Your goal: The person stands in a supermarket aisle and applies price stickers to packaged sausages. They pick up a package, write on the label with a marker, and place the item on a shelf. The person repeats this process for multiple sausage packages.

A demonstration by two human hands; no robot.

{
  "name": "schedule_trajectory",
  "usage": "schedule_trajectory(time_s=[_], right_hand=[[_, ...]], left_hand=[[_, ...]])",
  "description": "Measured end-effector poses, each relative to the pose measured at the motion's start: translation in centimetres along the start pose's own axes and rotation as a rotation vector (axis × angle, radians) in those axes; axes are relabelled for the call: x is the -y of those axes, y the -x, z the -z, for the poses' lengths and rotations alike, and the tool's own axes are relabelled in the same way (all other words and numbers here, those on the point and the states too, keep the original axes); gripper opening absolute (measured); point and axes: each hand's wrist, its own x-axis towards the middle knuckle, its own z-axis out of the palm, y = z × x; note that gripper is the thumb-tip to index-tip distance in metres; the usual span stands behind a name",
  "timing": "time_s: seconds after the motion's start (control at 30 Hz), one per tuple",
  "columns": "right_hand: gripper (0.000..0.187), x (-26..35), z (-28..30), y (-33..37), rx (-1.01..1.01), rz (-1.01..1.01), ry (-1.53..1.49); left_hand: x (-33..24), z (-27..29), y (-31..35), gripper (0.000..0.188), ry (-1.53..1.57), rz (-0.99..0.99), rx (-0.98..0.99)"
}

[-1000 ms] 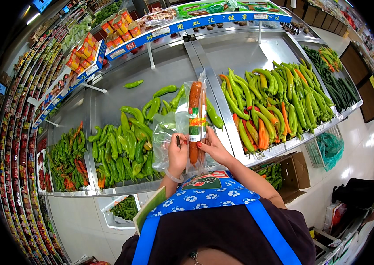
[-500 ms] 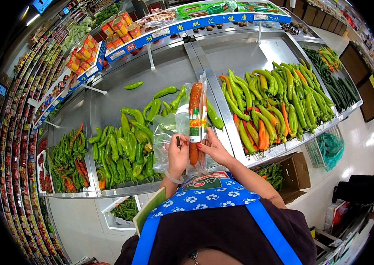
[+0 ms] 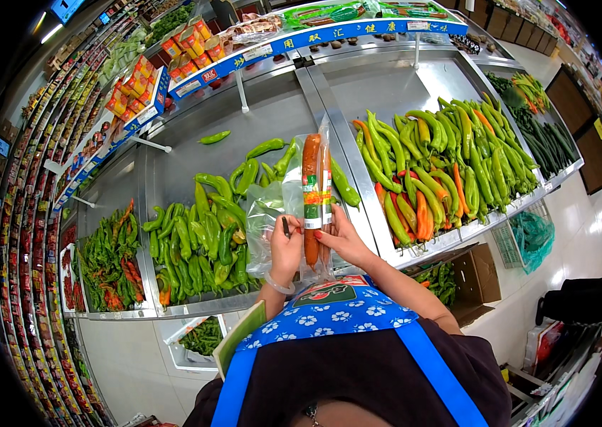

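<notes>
In front of my chest, a clear pack of two long reddish-brown sausages (image 3: pixel 312 160) stands lengthwise between my hands, with a green, red and orange label band round its middle. My left hand (image 3: pixel 285 249) is closed at the pack's left edge, and a small dark pen-like stick (image 3: pixel 286 225) pokes out between its fingers. Crumpled clear plastic (image 3: pixel 264 206) spreads out beside that hand; whether it is a separate bag, I cannot tell. My right hand (image 3: pixel 346 238) grips the pack's right side, thumb across its front. The undersides of both hands' fingers are hidden.
Green peppers (image 3: pixel 198 235) lie in the metal bin to the left, with mixed green and orange peppers (image 3: pixel 450 164) to the right. Wrinkled peppers (image 3: pixel 110 260) fill the far-left bin. A raised blue-edged shelf (image 3: pixel 315 38) runs along the back. Below stands a cardboard box (image 3: pixel 477 274).
Almost nothing differs. The sausage pack has shifted very slightly to the left, and both hands keep their hold.
</notes>
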Motion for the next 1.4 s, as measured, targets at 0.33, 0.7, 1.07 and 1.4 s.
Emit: schedule_trajectory(time_s=[0.33, 0.7, 1.07, 1.4], right_hand=[[0.07, -1.4, -0.7, 0.2, -0.034, 0.124, 0.229], [0.067, -1.0, -1.9, 0.6, -0.126, 0.201, 0.41], [0.077, 1.5, 3.5, 9.9, -0.461, 0.145, 0.286], [0.066, 2.6, 5.8, 14.4, -0.533, 0.221, -0.03]], left_hand=[[1.5, 1.4, 0.4, 0.024, 0.031, 0.077, -0.021], [3.0, 2.6, 0.1, 0.043, 0.351, 0.168, 0.104], [1.0, -13.7, 0.1, 0.047, 0.369, 0.249, 0.702], [1.2, -17.5, 2.3, 0.05, 0.384, 0.298, 0.947]])
